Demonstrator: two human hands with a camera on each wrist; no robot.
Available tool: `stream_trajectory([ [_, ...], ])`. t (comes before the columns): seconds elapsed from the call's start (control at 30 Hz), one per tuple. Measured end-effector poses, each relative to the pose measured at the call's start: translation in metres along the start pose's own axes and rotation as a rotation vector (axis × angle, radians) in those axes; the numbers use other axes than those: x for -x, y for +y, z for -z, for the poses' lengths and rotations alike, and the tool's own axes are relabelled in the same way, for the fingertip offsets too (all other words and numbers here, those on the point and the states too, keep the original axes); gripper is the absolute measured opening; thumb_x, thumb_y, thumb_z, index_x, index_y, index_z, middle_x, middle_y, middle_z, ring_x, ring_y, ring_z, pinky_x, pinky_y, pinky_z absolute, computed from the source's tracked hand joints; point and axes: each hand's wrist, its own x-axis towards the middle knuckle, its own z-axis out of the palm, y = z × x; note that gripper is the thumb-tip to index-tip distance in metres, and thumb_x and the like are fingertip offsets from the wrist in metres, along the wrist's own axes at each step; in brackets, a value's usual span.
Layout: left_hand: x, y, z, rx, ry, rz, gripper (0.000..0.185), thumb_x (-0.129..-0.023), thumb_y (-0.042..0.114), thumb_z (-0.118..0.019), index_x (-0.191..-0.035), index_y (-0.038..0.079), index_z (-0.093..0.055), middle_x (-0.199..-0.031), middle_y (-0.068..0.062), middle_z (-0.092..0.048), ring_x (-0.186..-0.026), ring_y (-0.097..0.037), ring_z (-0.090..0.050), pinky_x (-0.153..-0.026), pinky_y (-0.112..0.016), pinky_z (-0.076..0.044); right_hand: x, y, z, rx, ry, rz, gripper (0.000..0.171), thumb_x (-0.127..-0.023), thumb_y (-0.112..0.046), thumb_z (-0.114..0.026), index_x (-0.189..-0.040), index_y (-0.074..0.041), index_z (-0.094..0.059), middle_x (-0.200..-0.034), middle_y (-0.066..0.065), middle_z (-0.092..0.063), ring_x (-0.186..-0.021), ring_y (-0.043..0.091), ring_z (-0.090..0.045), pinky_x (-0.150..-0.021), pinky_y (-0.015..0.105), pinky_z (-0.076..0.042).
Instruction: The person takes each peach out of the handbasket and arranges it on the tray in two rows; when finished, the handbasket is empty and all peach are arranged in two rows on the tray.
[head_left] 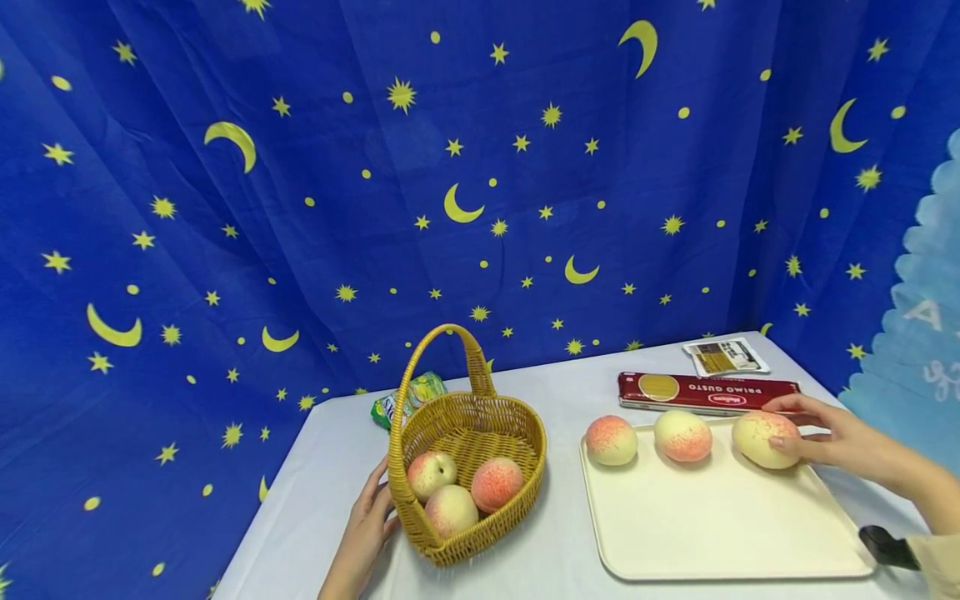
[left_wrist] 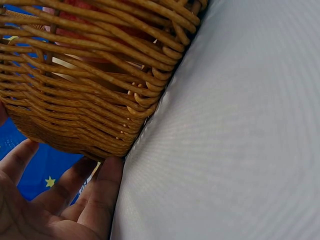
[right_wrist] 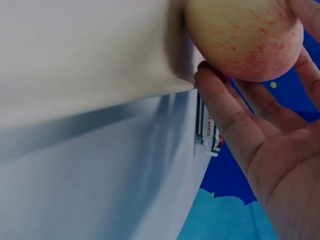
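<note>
The gripped peach (head_left: 756, 439) is at the far right corner of the tray (head_left: 720, 525), between the right hand's (head_left: 843, 440) thumb and fingers, beside two more peaches (head_left: 683, 436). A red packet (head_left: 701, 392) lies just behind, a pouch (head_left: 726, 357) beyond. The left hand (head_left: 365, 529), fingers loosely extended, touches the wicker basket (head_left: 480, 427) of three peaches (head_left: 497, 485); its handle (head_left: 480, 367) partly hides a green packet (head_left: 425, 390).

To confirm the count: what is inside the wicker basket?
In the wicker basket lie a reddish peach, a pale peach and a dimpled peach, three altogether. Whatever is directly beneath them is covered.
</note>
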Motion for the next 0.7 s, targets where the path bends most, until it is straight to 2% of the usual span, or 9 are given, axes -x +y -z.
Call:
stream_trajectory([
  [0.03,-0.0001,0.0002,-0.0001,0.001,0.000,0.001,0.069,-0.115,0.051,-0.044,-0.173,0.024,-0.020,-0.165,-0.023,-0.046,-0.147,-0.036,-0.052,-0.117,-0.054,-0.054,0.0000,-0.0003,0.0003,-0.007,-0.005,-0.003,0.051,-0.102,-0.025,-0.074,-0.142,-0.001,-0.053,-0.135,0.010,-0.066,-0.105,-0.020,-0.048,-0.078,0.029,-0.059],
  [0.1,-0.0007,0.0007,0.0000,0.002,0.000,0.007,0.069,-0.115,0.051,-0.044,-0.174,0.024,-0.020,-0.166,-0.023,-0.044,-0.148,-0.038,-0.051,-0.117,-0.055,-0.053,-0.0004,-0.0018,0.0016,-0.010,-0.019,-0.022,0.055,-0.100,-0.025,-0.077,-0.142,0.001,-0.053,-0.135,0.010,-0.066,-0.109,-0.012,-0.054,-0.080,0.033,-0.059],
  [0.2,-0.0018,0.0012,0.0001,-0.001,0.003,0.015,0.069,-0.114,0.051,-0.043,-0.174,0.024,-0.019,-0.167,-0.024,-0.043,-0.149,-0.040,-0.050,-0.117,-0.056,-0.053,-0.0019,-0.0051,0.0051,0.006,-0.065,-0.067,0.064,-0.099,-0.027,-0.078,-0.148,0.005,-0.050,-0.138,0.029,-0.063,-0.116,0.019,-0.067,-0.084,0.047,-0.062],
  [0.3,-0.0023,0.0010,0.0002,-0.003,0.004,0.014,0.069,-0.115,0.051,-0.043,-0.174,0.024,-0.020,-0.166,-0.024,-0.044,-0.149,-0.039,-0.050,-0.116,-0.055,-0.054,-0.0035,-0.0083,0.0069,0.029,-0.095,-0.093,0.070,-0.099,-0.028,-0.078,-0.151,0.009,-0.048,-0.141,0.040,-0.057,-0.118,0.049,-0.065,-0.086,0.056,-0.063],
  [0.5,-0.0019,-0.0002,0.0002,0.000,0.002,0.005,0.067,-0.115,0.050,-0.043,-0.173,0.025,-0.021,-0.166,-0.023,-0.045,-0.149,-0.038,-0.051,-0.115,-0.054,-0.055,-0.0045,-0.0081,0.0019,0.074,-0.037,-0.066,0.070,-0.094,-0.026,-0.084,-0.147,0.008,-0.054,-0.142,0.038,-0.059,-0.115,0.048,-0.069,-0.084,0.047,-0.062],
  [0.6,-0.0019,-0.0004,0.0004,-0.001,0.000,0.005,0.068,-0.115,0.051,-0.043,-0.173,0.024,-0.021,-0.167,-0.023,-0.044,-0.150,-0.040,-0.050,-0.116,-0.054,-0.054,-0.0058,-0.0043,0.0008,0.086,0.006,-0.036,0.069,-0.091,-0.022,-0.086,-0.145,0.008,-0.055,-0.141,0.040,-0.059,-0.113,0.052,-0.070,-0.083,0.043,-0.062],
  [0.7,-0.0015,-0.0007,0.0004,-0.002,-0.001,0.006,0.068,-0.115,0.051,-0.043,-0.173,0.025,-0.021,-0.168,-0.023,-0.043,-0.151,-0.041,-0.049,-0.116,-0.054,-0.054,-0.0080,-0.0002,-0.0004,0.096,0.044,-0.005,0.067,-0.089,-0.018,-0.088,-0.142,0.009,-0.056,-0.139,0.040,-0.059,-0.112,0.052,-0.070,-0.080,0.031,-0.059],
])
